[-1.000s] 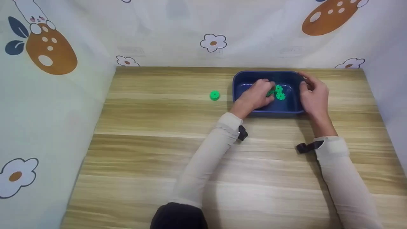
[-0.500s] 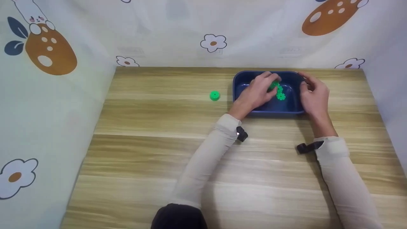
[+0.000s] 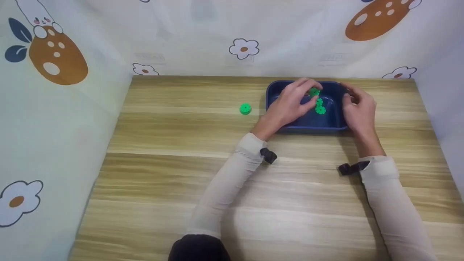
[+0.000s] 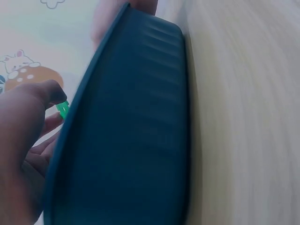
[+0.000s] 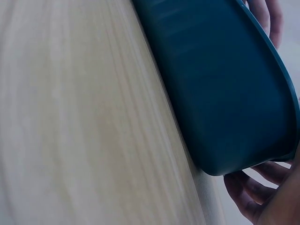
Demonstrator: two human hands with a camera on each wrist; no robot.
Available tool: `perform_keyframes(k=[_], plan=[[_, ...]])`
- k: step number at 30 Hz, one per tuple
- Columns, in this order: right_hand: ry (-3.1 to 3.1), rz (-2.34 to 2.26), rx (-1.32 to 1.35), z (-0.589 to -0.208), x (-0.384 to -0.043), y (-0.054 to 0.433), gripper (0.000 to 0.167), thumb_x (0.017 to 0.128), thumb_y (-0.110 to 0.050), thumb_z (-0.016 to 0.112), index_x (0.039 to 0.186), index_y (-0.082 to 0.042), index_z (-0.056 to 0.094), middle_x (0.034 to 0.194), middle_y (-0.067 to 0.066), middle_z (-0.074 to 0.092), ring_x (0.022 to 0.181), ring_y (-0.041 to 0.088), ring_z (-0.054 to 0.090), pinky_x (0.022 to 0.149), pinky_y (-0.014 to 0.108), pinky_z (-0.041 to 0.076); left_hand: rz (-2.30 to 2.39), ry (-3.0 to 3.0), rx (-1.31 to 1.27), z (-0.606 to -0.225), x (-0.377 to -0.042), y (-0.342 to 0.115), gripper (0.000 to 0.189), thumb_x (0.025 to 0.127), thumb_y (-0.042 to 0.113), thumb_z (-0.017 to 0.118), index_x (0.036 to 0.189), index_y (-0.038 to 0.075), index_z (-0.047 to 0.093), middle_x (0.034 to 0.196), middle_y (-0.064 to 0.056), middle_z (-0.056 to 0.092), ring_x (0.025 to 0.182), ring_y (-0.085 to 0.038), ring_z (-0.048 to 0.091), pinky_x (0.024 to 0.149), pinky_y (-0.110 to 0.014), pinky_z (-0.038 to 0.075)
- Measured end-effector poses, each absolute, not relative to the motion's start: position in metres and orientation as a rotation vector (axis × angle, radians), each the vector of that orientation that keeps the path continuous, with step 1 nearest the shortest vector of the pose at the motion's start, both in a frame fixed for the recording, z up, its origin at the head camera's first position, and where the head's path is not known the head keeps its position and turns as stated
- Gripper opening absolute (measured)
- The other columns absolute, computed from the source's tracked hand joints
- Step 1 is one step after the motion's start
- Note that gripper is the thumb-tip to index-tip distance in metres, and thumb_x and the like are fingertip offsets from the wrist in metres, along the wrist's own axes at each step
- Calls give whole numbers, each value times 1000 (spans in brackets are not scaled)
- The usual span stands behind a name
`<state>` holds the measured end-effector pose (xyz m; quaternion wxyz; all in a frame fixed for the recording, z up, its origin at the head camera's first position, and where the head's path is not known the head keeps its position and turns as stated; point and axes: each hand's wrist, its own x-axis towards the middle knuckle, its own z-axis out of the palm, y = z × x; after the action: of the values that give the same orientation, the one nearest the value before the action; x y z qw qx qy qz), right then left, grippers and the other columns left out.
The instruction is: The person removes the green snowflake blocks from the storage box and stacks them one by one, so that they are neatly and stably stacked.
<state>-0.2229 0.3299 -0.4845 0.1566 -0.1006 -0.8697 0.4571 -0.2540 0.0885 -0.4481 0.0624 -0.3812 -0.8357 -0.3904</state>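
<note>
Over the blue plastic bin, my left hand pinches a green notched disc between thumb and fingers. The left wrist view shows its green edge just past the rim. More green notched discs lie on the bin floor, partly overlapping. My right hand holds the bin's right end, thumb over the rim and fingertips against the outer wall, as the right wrist view also shows. Left of the bin, a small stack of green discs sits on the table.
The wood-grain table runs back to a patterned cloth wall close behind the bin. More cloth stands along the left side, and a pale wall along the right.
My left hand has risen from the bin floor with a green disc, shifting slightly back and left. My right hand and the bin have stayed put.
</note>
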Motion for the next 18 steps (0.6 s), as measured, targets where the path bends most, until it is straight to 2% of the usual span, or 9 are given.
perform_keyframes(k=[5,9,18], plan=[[-2493,1305,-286,-484,-224,332,39,107,-15,54,139,-22,76,142,6,73,115,16,72,97,17,53,-1222,-2478,-1165,-447,-249,75,29,106,16,68,133,9,69,138,-6,68,123,-14,67,107,-10,47],[-2486,1306,-291,-484,-224,332,39,107,-15,54,138,-22,76,142,6,74,116,16,72,98,18,53,-1253,-2443,-1154,-450,-247,64,27,105,14,67,132,7,69,135,-8,69,121,-16,68,106,-10,49],[-2498,1308,-299,-485,-223,332,40,107,-17,53,140,-21,75,144,6,72,118,16,71,100,20,54,-1308,-2363,-1140,-460,-244,35,27,105,11,67,130,4,69,134,-9,70,122,-16,69,108,-19,55]])
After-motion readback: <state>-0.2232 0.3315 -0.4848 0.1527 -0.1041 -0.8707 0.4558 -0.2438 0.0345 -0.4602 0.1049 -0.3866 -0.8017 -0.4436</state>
